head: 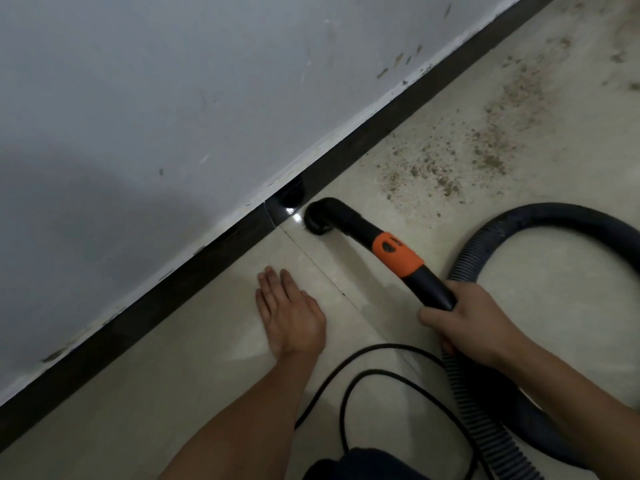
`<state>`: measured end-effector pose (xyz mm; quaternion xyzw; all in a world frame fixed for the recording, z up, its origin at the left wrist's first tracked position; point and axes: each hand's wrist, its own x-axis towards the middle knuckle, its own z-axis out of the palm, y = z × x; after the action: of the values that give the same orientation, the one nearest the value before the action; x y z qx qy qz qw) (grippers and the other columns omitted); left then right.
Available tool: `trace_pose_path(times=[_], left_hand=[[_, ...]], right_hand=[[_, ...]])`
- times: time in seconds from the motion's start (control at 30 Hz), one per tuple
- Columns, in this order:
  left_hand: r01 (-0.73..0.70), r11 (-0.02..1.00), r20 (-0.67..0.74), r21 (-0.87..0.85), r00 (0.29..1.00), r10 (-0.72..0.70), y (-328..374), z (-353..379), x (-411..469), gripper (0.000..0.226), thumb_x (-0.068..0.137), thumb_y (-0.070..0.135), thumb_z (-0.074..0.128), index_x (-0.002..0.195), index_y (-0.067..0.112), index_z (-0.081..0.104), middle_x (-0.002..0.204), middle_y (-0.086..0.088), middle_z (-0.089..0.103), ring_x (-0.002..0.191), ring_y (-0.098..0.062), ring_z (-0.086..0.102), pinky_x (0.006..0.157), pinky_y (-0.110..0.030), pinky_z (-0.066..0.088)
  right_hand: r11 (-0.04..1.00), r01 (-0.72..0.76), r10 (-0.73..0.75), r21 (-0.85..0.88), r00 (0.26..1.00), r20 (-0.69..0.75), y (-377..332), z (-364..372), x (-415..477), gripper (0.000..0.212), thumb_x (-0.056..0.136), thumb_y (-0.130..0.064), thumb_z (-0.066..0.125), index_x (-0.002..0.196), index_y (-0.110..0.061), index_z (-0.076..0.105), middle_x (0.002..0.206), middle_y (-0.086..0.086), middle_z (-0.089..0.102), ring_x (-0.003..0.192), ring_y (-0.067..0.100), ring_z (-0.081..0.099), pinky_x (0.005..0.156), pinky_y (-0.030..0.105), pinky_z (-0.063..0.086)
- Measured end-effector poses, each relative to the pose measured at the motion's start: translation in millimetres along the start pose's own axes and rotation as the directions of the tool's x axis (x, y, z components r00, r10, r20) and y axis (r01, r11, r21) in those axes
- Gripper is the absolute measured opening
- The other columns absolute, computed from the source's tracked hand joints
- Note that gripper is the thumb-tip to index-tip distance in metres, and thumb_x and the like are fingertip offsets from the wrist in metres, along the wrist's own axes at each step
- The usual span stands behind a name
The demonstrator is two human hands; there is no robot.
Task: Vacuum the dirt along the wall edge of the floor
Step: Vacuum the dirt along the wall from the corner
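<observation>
The left grip [291, 317], a bare hand, lies palm down on the glossy cream tiled floor [207, 358]. Its fingers are straight and close together, pointing toward the wall, and it has hold of nothing. The bare forearm runs back from it to the lower edge of the view. The right grip [464, 323] is curled tightly round the rear end of the black plastic vacuum tube [429, 289], where the tube meets the hose, with the knuckles on top and the forearm stretched out behind.

A dark ribbed vacuum hose [554, 211] runs back under the right forearm and also sweeps a wide loop across the tiles on the right. A thin black power cord [381, 347] coils on the floor between the two forearms. A dark band of skirting board [173, 282] runs along the foot of the scuffed grey-white wall [173, 98]. Something dark sits at the very bottom edge, and I cannot tell what it is.

The tube has a bright orange collar [398, 254] partway along it. It ends in a bent black nozzle [318, 220], which rests on the tile just beside the skirting. The brown gritty dirt [491, 147] lies scattered in patches further along the wall edge, apart from the nozzle, and grows thicker toward the far corner of the view.
</observation>
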<state>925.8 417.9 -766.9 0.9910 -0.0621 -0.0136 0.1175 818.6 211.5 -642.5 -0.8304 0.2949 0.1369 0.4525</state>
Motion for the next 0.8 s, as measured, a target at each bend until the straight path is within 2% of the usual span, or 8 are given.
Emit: trace_pose_path(times=[0.1,0.33,0.4,0.47,0.6,0.67,0.73,0.8], left_hand=[[0.007,1.0,-0.006,-0.019,1.0,-0.007,-0.3,0.2,-0.7,0.062,0.093,0.028,0.02,0.142,-0.002,0.041,0.152,-0.024,0.034,0.143,-0.036,0.028,0.119,-0.047,0.018],[-0.004,1.0,0.026,-0.025,1.0,0.004,-3.9,2.0,-1.8,0.054,0.097,0.022,0.031,0.145,0.0,0.037,0.155,-0.022,0.03,0.145,-0.033,0.024,0.121,-0.045,0.014],[-0.007,1.0,0.026,-0.027,1.0,0.008,-3.8,1.0,-2.5,0.054,0.097,0.022,0.029,0.146,-0.001,0.036,0.155,-0.022,0.029,0.145,-0.033,0.023,0.121,-0.044,0.012],[-0.012,1.0,0.029,-0.019,1.0,0.012,-3.5,0.1,-3.4,0.053,0.098,0.021,0.032,0.146,-0.001,0.035,0.155,-0.022,0.028,0.146,-0.034,0.022,0.121,-0.044,0.012],[-0.011,1.0,0.029,-0.025,1.0,0.011,-2.0,-2.5,-3.5,0.052,0.097,0.019,0.039,0.144,-0.003,0.038,0.153,-0.024,0.031,0.145,-0.036,0.024,0.12,-0.045,0.014],[-0.014,1.0,0.024,-0.009,1.0,0.014,-0.4,-2.1,-4.5,0.051,0.096,0.017,0.042,0.142,-0.005,0.039,0.151,-0.026,0.033,0.143,-0.038,0.026,0.119,-0.047,0.016],[-0.027,0.999,0.035,0.018,0.999,0.027,-0.8,-2.8,-3.8,0.052,0.095,0.014,0.044,0.142,-0.007,0.039,0.15,-0.029,0.033,0.143,-0.04,0.026,0.119,-0.048,0.017],[-0.109,0.994,0.075,0.033,0.992,0.106,-0.2,-3.8,0.0,0.054,0.093,0.009,0.046,0.144,-0.007,0.036,0.152,-0.029,0.029,0.144,-0.041,0.023,0.12,-0.047,0.013]], right_hand=[[1.0,0.019,-0.019,0.008,0.999,0.048,-17.6,14.9,0.8,0.021,0.067,-0.03,0.07,0.072,-0.012,0.06,0.043,-0.002,0.055,0.036,0.012,0.051,0.039,0.026,0.042],[0.991,0.027,-0.028,-0.128,1.0,-0.001,-4.9,7.6,-25.7,0.018,0.068,-0.028,0.073,0.07,-0.017,0.059,0.056,0.0,0.058,0.049,0.013,0.056,0.053,0.036,0.049],[0.989,-0.017,0.02,-0.144,1.0,0.019,21.3,-7.7,-55.4,0.022,0.062,-0.033,0.071,0.073,-0.016,0.063,0.057,0.002,0.061,0.05,0.01,0.057,0.055,0.04,0.051],[0.976,-0.085,0.095,-0.199,0.994,0.045,48.1,-25.3,-88.9,0.037,0.052,-0.043,0.063,0.075,-0.015,0.064,0.062,0.006,0.064,0.052,0.012,0.058,0.056,0.04,0.05],[0.961,-0.188,0.2,-0.202,0.979,0.042,84.3,-48.7,-122.6,0.038,0.049,-0.043,0.062,0.076,-0.017,0.065,0.062,0.006,0.064,0.048,0.009,0.055,0.051,0.03,0.044],[0.969,-0.178,0.178,-0.173,0.984,-0.017,89.1,-45.9,-117.2,0.028,0.056,-0.036,0.069,0.073,-0.015,0.066,0.061,0.006,0.065,0.049,0.013,0.059,0.051,0.031,0.045],[0.976,-0.194,0.177,-0.098,0.971,-0.159,88.6,-40.5,-102.6,0.015,0.066,-0.024,0.075,0.068,-0.015,0.063,0.052,0.005,0.061,0.046,0.018,0.059,0.051,0.034,0.047],[0.978,-0.208,0.2,0.002,0.938,-0.282,86.4,-38.4,-87.3,0.015,0.07,-0.021,0.075,0.068,-0.013,0.062,0.047,0.005,0.058,0.044,0.023,0.059,0.05,0.038,0.05]])
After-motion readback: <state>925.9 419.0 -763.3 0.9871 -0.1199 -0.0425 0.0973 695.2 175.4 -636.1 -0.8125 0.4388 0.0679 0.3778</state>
